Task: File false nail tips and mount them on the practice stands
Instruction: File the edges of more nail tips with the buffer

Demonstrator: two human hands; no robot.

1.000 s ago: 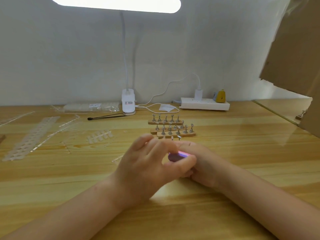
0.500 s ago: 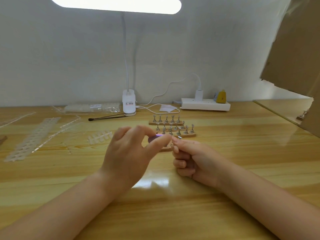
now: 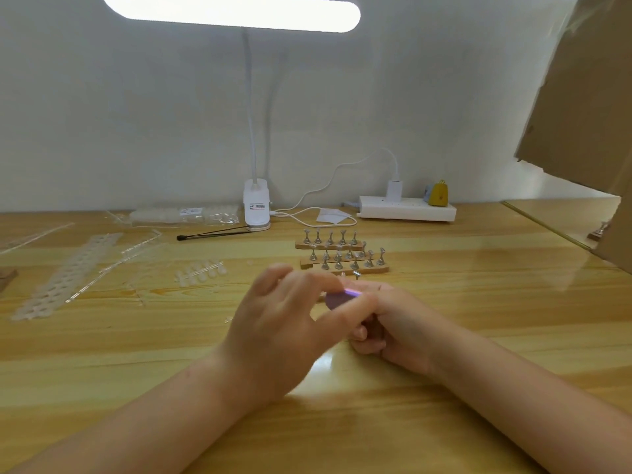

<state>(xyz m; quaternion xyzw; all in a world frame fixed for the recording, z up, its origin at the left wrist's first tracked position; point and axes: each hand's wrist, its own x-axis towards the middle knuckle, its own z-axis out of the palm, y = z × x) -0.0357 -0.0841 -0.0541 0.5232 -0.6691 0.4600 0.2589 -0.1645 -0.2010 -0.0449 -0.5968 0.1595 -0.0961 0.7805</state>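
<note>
Purple file (image 3: 337,298) pinched, left hand (image 3: 287,333)

Left hand (image 3: 280,330) pinching purple nail file (image 3: 337,299) against curled right hand (image 3: 393,323), practice stands (image 3: 342,258) just behind.

No legible text anywhere. White lamp base (image 3: 257,205) at back of wooden desk (image 3: 478,302) carries small label with one red and one dark printed line, too blurred to read. Clear plastic packet (image 3: 184,214) left of lamp base bears white sticker, print likewise unreadable. White power strip (image 3: 407,208) shows faint marks only, no readable brand.
</note>
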